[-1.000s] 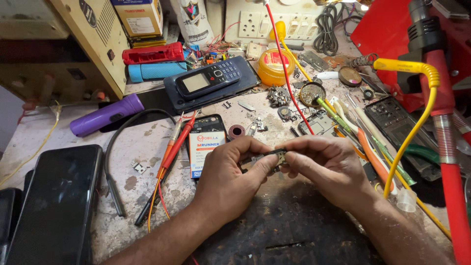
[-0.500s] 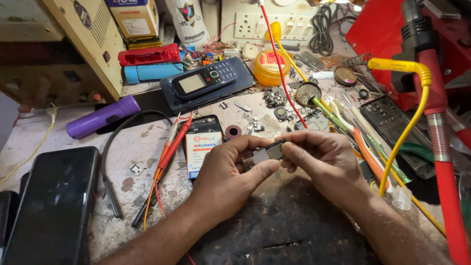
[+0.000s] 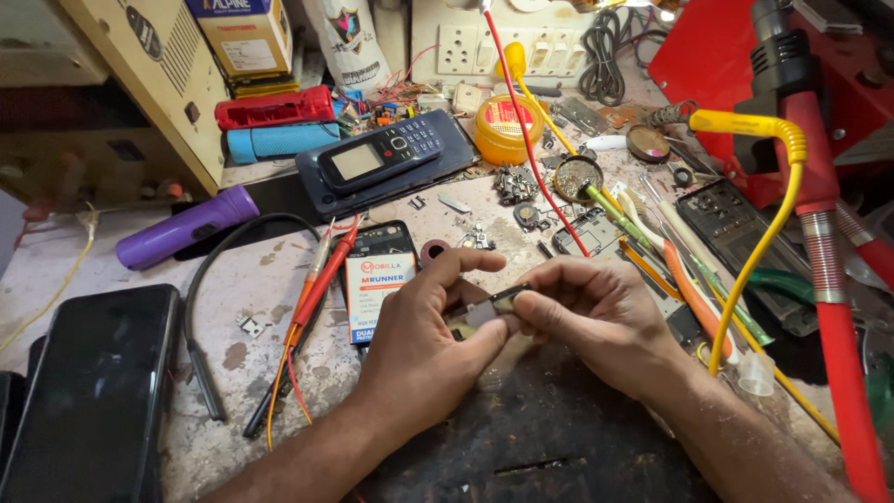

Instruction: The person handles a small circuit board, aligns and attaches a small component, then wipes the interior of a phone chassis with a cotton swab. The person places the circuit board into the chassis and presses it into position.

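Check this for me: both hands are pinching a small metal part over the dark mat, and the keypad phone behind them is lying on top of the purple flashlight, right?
Not quite. In the head view the keypad phone lies on a larger dark phone, not on the purple flashlight, which sits apart to the left. Left hand and right hand do pinch the small metal part.

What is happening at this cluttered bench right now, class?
A person's left hand and right hand together pinch a small metal part above a dark mat. Beside them lie a phone battery and red probes; further back, a keypad phone rests on a larger dark phone.
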